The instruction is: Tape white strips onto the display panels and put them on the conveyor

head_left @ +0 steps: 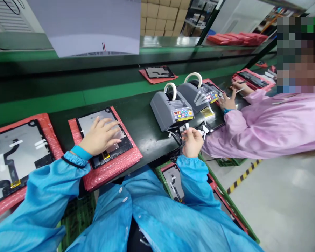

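My left hand [101,134] lies with fingers spread over a flat screen panel [122,145], grey-backed with a black border. Under that panel is a red bubble-wrap sheet [114,171]. Part of the panel's back is hidden by the hand. At the front of the nearer grey tape dispenser [170,111], my right hand [193,141] pinches a short piece of white tape [187,125] at the outlet. Whether the tape has come free of the dispenser, I cannot tell. A second tape dispenser [196,92] stands right behind it.
Another screen panel [23,157] with white tape strips lies on red wrap at far left. A third panel [160,72] sits on the green conveyor [105,96]. At right, a co-worker in a pink sleeve [273,122] handles panels. Green crates [241,220] stand below the bench.
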`<state>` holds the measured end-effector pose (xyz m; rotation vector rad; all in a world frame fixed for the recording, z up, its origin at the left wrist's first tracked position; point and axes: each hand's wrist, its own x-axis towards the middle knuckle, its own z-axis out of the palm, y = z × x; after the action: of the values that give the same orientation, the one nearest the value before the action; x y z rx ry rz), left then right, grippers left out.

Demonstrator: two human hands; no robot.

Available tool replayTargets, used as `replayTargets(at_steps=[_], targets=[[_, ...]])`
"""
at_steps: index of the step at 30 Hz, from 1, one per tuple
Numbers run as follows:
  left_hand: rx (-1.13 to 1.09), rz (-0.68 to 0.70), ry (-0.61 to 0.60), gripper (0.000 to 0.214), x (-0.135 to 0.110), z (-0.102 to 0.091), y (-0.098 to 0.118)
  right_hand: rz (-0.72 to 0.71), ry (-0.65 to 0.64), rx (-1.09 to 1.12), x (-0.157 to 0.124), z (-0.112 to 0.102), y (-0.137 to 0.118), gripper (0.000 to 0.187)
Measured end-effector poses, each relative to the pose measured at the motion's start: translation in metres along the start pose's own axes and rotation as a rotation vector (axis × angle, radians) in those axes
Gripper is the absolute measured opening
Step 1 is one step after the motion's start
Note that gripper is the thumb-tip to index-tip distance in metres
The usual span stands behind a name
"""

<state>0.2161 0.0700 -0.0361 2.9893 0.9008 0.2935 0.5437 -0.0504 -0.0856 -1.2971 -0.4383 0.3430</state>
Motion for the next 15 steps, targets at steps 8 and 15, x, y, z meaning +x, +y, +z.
replayTargets(at_steps=[8,15], targets=[[-0.001,0.01,-0.006,0.036,0.008,0.005,0.001,0.052,-0.016,-0.06,0.002,-0.004,-0.003,0.048],[-0.035,0.003,0.017,0.034,0.007,0.006,-0.002,-0.005,0.027,-0.099,0.011,0.009,0.002,0.058]])
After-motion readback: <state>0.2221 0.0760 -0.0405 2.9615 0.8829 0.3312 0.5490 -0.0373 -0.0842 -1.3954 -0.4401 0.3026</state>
